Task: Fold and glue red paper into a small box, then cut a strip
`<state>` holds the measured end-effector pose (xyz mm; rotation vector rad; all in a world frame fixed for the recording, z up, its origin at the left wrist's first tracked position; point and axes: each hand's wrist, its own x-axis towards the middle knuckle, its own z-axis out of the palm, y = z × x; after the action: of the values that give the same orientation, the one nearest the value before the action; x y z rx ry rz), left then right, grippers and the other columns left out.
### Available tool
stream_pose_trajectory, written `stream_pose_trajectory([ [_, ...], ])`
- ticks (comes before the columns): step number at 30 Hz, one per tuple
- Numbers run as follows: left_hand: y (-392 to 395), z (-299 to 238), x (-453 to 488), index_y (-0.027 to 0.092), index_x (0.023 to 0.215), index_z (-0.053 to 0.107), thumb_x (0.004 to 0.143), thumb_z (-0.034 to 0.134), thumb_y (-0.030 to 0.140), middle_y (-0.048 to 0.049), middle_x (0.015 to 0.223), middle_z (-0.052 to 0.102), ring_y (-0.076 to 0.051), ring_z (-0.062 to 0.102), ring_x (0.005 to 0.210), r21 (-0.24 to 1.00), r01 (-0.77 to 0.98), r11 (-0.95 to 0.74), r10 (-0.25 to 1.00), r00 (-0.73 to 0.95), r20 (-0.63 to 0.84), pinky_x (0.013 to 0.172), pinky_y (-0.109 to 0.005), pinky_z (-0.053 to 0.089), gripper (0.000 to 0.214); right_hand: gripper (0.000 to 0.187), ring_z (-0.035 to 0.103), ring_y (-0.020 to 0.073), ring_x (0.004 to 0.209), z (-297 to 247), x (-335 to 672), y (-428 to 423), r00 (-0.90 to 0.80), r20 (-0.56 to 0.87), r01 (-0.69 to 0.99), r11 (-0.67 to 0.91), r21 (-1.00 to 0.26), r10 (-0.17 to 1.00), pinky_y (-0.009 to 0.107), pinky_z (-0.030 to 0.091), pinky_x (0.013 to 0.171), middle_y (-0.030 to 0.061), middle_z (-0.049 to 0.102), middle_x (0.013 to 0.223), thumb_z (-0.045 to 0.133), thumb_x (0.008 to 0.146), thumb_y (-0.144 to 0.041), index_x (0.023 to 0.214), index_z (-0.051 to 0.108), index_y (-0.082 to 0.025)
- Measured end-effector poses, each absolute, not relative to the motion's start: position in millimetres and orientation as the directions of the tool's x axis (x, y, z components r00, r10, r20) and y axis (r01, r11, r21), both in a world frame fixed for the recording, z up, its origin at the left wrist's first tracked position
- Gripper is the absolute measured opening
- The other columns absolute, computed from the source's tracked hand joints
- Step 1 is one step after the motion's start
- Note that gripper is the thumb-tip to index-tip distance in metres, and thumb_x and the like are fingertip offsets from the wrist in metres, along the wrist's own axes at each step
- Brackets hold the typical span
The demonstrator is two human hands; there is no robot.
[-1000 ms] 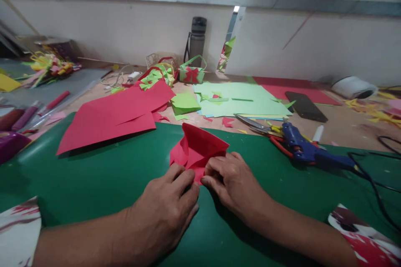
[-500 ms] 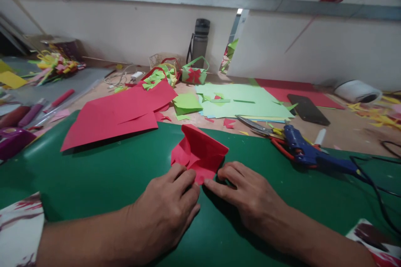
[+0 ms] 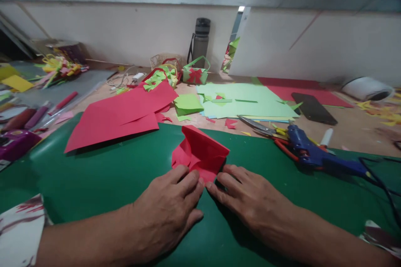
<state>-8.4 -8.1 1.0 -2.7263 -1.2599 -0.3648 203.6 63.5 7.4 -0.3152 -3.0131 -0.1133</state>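
Observation:
A piece of folded red paper sits on the green mat in front of me. Its far side stands up in a raised flap, and its left part is folded inward. My left hand presses bent fingertips onto its near left edge, with the thumb lower down and off the paper. At the near right edge, my right hand holds the paper with its fingertips, the thumb close to the near corner. The fingers hide part of the near edge.
Large red sheets lie behind to the left, green sheets behind to the right. Scissors and a blue glue gun with a cable are on the right, near a phone. A bottle and a small green paper basket stand by the wall.
My left thumb has moved away from the fingers, down and right. The right hand's fingers have straightened a little along the paper's edge. The folded paper looks nearly unchanged.

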Motion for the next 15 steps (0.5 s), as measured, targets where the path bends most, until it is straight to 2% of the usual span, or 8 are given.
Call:
stream_pose_trajectory([
  [4, -9.8, -2.1, -10.6, 0.011, 0.107, 0.056, 0.094, 0.047, 0.028, -0.0107, 0.099, 0.06, -0.024, 0.053, 0.091, -0.012, 0.747, -0.665, 0.709, 0.636, 0.304, 0.08, -0.037, 0.044, 0.024, 0.034, 0.05, 0.0263, 0.097, 7.5, 207.8, 65.1, -0.977, 0.126, 0.184, 0.979, 0.086, 0.173, 0.04, 0.045, 0.078, 0.0116, 0.061, 0.099, 0.054, 0.083, -0.014, 0.117, 0.055, -0.011],
  [9, -11.4, -4.9, -13.6, 0.011, 0.106, 0.056, 0.096, 0.041, 0.024, -0.0107, 0.099, 0.059, -0.024, 0.053, 0.089, 0.01, 0.736, -0.677, 0.703, 0.643, 0.305, 0.076, -0.037, 0.047, 0.022, 0.03, 0.051, 0.025, 0.094, 10.3, 211.1, 67.5, -0.981, 0.121, 0.161, 0.984, 0.081, 0.15, 0.04, 0.045, 0.079, 0.0105, 0.061, 0.098, 0.049, 0.087, -0.014, 0.116, 0.055, -0.012],
  [15, -12.7, -2.7, -14.1, 0.011, 0.1, 0.058, 0.094, 0.043, 0.021, -0.01, 0.094, 0.06, -0.025, 0.054, 0.088, 0.106, 0.729, -0.676, 0.719, 0.62, 0.314, 0.073, -0.039, 0.052, 0.019, 0.036, 0.049, 0.0235, 0.087, 11.7, 203.2, 67.2, -0.975, 0.086, 0.209, 0.978, 0.021, 0.206, 0.038, 0.042, 0.075, 0.008, 0.058, 0.094, 0.046, 0.088, -0.012, 0.123, 0.051, -0.018],
])
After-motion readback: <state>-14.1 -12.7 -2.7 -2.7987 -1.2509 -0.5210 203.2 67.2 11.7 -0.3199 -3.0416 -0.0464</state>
